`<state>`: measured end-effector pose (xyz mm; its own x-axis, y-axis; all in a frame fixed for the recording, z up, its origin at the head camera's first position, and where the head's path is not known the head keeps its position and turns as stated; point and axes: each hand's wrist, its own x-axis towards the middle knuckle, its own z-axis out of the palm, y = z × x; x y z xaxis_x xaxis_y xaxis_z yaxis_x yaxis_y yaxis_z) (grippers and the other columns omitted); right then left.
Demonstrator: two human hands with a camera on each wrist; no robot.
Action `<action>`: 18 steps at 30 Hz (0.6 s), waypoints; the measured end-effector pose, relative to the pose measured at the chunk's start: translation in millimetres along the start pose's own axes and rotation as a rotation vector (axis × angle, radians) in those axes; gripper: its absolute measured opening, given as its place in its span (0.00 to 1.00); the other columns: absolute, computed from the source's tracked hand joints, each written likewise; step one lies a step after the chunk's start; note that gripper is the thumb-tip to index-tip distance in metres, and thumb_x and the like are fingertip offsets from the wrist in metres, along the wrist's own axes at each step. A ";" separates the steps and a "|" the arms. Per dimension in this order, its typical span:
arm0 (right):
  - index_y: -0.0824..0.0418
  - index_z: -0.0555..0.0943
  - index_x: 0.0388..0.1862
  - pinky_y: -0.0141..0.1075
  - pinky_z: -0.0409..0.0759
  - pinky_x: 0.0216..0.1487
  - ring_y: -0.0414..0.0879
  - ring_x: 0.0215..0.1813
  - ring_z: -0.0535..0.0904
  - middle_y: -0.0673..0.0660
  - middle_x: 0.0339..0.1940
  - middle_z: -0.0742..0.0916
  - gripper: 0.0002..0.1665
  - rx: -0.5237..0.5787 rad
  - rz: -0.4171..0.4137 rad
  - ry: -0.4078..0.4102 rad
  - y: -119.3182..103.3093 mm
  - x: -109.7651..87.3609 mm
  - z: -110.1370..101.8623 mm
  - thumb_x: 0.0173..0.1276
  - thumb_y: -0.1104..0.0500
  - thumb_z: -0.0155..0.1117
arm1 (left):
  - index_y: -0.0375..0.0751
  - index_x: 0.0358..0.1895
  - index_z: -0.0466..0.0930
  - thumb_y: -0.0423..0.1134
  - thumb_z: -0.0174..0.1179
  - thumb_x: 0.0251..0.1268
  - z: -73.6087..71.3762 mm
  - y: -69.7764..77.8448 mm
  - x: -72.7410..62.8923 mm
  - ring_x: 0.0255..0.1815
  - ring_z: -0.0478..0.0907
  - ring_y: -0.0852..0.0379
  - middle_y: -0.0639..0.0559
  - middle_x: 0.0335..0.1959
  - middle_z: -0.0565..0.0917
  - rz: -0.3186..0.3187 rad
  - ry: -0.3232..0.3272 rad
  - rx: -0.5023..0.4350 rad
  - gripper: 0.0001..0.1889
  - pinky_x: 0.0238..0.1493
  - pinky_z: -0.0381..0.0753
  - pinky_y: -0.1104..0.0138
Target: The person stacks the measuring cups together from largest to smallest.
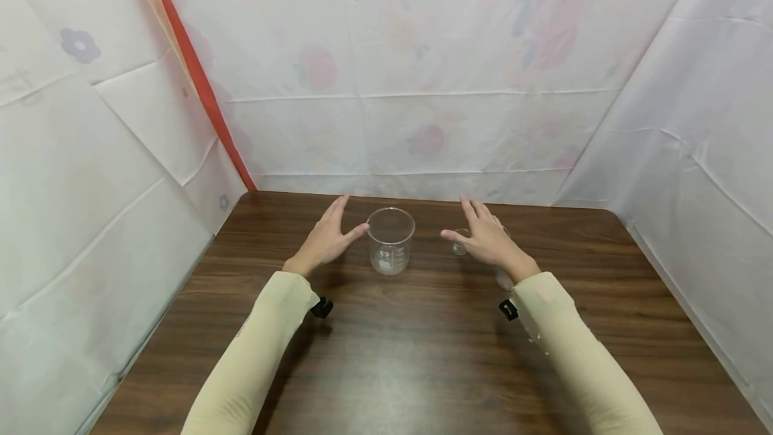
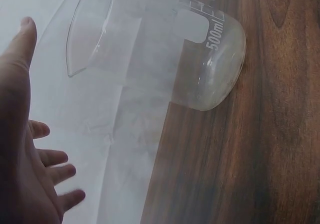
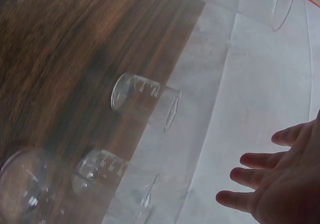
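Note:
A large clear glass beaker [image 1: 390,259] stands upright on the table, marked 500ml in the left wrist view [image 2: 215,34]. To its left is my left hand [image 1: 325,239], fingers extended and thumb pointing toward the rim; the left wrist view shows a gap between them. My right hand [image 1: 486,239] is held over the right side, fingers spread and holding nothing. Near its thumb stands a small glass beaker [image 1: 459,248], seen whole in the right wrist view [image 3: 142,92]. Another beaker [image 3: 102,171] and a rounded glass piece [image 3: 30,194] are near it, mostly hidden by my hand in the head view.
The dark wood table [image 1: 386,354] has its back edge just beyond the hands. White patterned sheeting [image 1: 386,133] hangs behind it and on both sides, with a red strip [image 1: 199,76] at the back left corner.

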<state>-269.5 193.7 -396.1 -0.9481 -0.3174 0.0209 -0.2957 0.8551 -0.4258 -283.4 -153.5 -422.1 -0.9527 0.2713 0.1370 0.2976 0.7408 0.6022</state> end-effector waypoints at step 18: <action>0.54 0.42 0.81 0.63 0.58 0.72 0.63 0.79 0.51 0.63 0.80 0.56 0.59 0.099 -0.090 0.015 -14.1 7.0 26.2 0.65 0.29 0.56 | 0.52 0.80 0.38 0.70 0.60 0.56 11.2 3.0 -4.8 0.80 0.48 0.41 0.46 0.81 0.47 0.029 -0.038 -0.053 0.56 0.72 0.58 0.40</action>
<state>-269.0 168.6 -413.6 -0.9200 -0.3844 0.0766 -0.3677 0.7785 -0.5086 -277.2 -145.6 -429.7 -0.9403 0.3160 0.1261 0.3206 0.6986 0.6397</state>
